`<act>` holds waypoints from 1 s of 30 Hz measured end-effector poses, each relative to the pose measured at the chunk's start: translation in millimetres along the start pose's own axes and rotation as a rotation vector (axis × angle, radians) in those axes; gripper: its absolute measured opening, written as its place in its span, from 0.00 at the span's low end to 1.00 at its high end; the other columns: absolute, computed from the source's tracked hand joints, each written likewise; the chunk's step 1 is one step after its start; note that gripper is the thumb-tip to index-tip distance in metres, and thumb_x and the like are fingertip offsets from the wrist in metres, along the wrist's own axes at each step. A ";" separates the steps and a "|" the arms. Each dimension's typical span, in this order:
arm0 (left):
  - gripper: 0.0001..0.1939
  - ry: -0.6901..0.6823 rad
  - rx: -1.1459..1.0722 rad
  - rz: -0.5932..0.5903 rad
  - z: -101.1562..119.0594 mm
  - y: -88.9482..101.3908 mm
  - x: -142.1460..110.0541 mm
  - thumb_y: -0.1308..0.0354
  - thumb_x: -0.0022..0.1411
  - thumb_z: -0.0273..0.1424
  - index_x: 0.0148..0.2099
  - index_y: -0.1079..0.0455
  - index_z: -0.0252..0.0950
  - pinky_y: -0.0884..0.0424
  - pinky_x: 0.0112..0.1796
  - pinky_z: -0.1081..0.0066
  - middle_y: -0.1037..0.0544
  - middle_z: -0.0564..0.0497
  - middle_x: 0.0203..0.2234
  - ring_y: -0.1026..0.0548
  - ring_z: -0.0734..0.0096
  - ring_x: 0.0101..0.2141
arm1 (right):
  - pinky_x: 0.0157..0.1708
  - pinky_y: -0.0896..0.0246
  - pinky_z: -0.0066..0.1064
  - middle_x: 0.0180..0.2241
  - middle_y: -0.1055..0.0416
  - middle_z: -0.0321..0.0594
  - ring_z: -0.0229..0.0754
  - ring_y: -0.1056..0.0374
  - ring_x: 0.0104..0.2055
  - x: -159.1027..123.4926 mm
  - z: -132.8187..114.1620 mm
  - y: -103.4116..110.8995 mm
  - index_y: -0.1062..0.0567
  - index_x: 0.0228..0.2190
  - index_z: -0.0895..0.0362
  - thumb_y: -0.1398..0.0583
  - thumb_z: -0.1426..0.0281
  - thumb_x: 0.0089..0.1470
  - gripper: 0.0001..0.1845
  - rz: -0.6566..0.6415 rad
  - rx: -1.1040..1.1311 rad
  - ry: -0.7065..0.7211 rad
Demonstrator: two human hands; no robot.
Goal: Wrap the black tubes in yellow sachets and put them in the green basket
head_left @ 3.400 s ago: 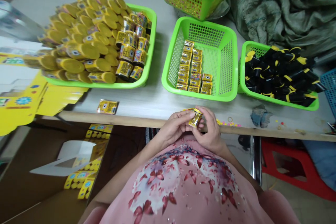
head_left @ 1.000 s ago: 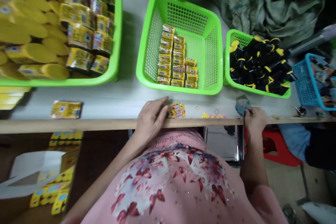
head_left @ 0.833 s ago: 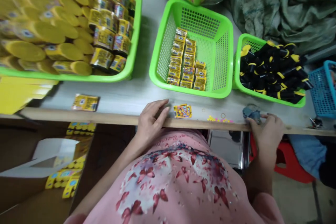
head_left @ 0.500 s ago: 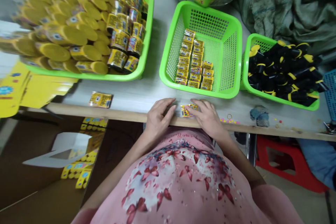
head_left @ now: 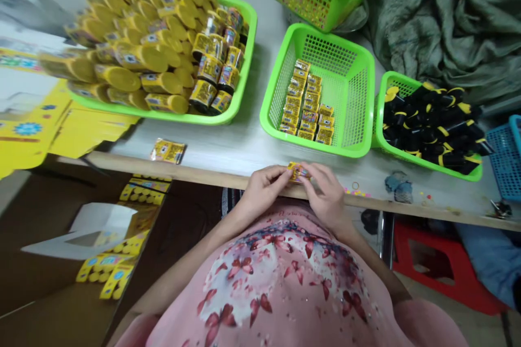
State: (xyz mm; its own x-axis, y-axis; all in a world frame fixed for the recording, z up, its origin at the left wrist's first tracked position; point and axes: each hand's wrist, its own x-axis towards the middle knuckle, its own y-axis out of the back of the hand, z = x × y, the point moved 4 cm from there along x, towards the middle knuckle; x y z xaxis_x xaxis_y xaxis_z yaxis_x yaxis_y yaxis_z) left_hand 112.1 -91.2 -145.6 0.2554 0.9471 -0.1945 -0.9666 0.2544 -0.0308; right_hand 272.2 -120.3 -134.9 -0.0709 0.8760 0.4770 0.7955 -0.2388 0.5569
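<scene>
At the far left, yellow printed card flats (head_left: 28, 130) are laid out, and a white paper piece (head_left: 81, 233) and yellow printed strips (head_left: 103, 276) are seen on a brown surface nearer by. On the pale table (head_left: 240, 143), a large green plastic basket (head_left: 244, 70) is heaped with yellow-capped tubes (head_left: 130, 57) and foil packets (head_left: 209, 70). One loose yellow packet (head_left: 167, 150) is lying just beyond the wooden table edge (head_left: 195, 165).

At the near edge, the left hand (head_left: 264, 191) is curled inward, with its fingertips (head_left: 285, 171) pressed against a small yellow packet (head_left: 299, 172). The right hand (head_left: 323, 195) is bent toward it from the other side, so the packet is firmly pinched between both hands, above the table edge. Its print is partly covered by fingers, and no writing can be read on it or on the other labels.

A pink butterfly-print shirt (head_left: 280, 276) fills the near foreground. Further right, a green basket (head_left: 317, 38) holds rows of packets (head_left: 303, 103), and another green basket (head_left: 407, 81) holds black-and-yellow items (head_left: 431, 130). A blue basket (head_left: 507, 168) is cut off by the right border.
</scene>
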 end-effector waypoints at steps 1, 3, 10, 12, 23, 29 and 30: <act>0.18 0.063 -0.066 -0.019 -2.6 -0.8 -0.2 0.39 0.59 0.45 0.34 0.20 0.35 0.29 0.35 0.70 0.21 0.51 0.26 0.25 0.68 0.29 | 0.47 0.27 0.37 0.47 0.23 0.44 0.43 0.25 0.46 1.6 4.0 -0.2 0.26 0.56 0.49 0.37 0.70 0.60 0.22 -0.001 0.099 -0.129; 0.18 0.149 -0.147 -0.048 -5.6 -1.6 -1.7 0.35 0.56 0.46 0.34 0.20 0.35 0.28 0.34 0.72 0.20 0.51 0.25 0.26 0.70 0.28 | 0.44 0.27 0.36 0.45 0.22 0.43 0.43 0.25 0.43 3.3 10.0 -2.9 0.23 0.51 0.51 0.36 0.65 0.58 0.19 -0.026 0.266 -0.332; 0.15 0.242 -0.232 -0.067 -3.3 -0.4 -1.6 0.27 0.46 0.43 0.28 0.19 0.37 0.28 0.30 0.77 0.20 0.54 0.21 0.26 0.75 0.23 | 0.36 0.29 0.32 0.30 0.22 0.37 0.40 0.26 0.33 6.1 1.0 -6.8 0.22 0.29 0.55 0.33 0.59 0.53 0.11 -0.051 0.330 -0.440; 0.16 0.287 -0.257 -0.035 -7.7 2.2 2.8 0.24 0.41 0.43 0.28 0.19 0.38 0.27 0.30 0.76 0.19 0.53 0.23 0.25 0.74 0.23 | 0.39 0.27 0.32 0.36 0.21 0.39 0.40 0.25 0.36 14.7 -1.4 10.4 0.21 0.40 0.54 0.32 0.59 0.52 0.16 -0.066 0.261 -0.319; 0.18 0.357 -0.301 -0.089 -10.3 -0.9 6.0 0.23 0.38 0.44 0.29 0.18 0.39 0.23 0.34 0.75 0.15 0.51 0.29 0.19 0.68 0.27 | 0.55 0.35 0.46 0.47 0.22 0.55 0.53 0.28 0.51 161.4 135.1 177.0 0.24 0.50 0.63 0.46 0.76 0.59 0.18 -0.025 -0.739 -0.433; 0.11 0.300 -0.294 -0.049 -2.2 1.2 5.5 0.23 0.40 0.35 0.26 0.19 0.37 0.24 0.31 0.76 0.16 0.49 0.26 0.22 0.71 0.25 | 0.56 0.37 0.46 0.52 0.25 0.53 0.55 0.33 0.54 190.6 165.3 158.3 0.26 0.53 0.59 0.43 0.80 0.54 0.24 -0.235 -0.857 -0.385; 0.11 0.317 -0.293 -0.053 -3.6 1.8 6.3 0.23 0.39 0.35 0.27 0.19 0.37 0.24 0.31 0.75 0.16 0.49 0.26 0.22 0.71 0.24 | 0.56 0.38 0.45 0.52 0.25 0.53 0.55 0.33 0.55 192.3 165.5 156.5 0.26 0.53 0.59 0.42 0.80 0.53 0.25 -0.254 -0.865 -0.367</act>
State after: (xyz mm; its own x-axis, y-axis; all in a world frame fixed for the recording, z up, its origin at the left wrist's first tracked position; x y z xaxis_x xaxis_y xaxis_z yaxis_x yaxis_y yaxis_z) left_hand 111.9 -85.4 -150.4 0.3299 0.8157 -0.4752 -0.9291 0.1914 -0.3165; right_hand 482.7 80.1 -68.6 0.1298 0.9850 0.1139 0.0547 -0.1218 0.9910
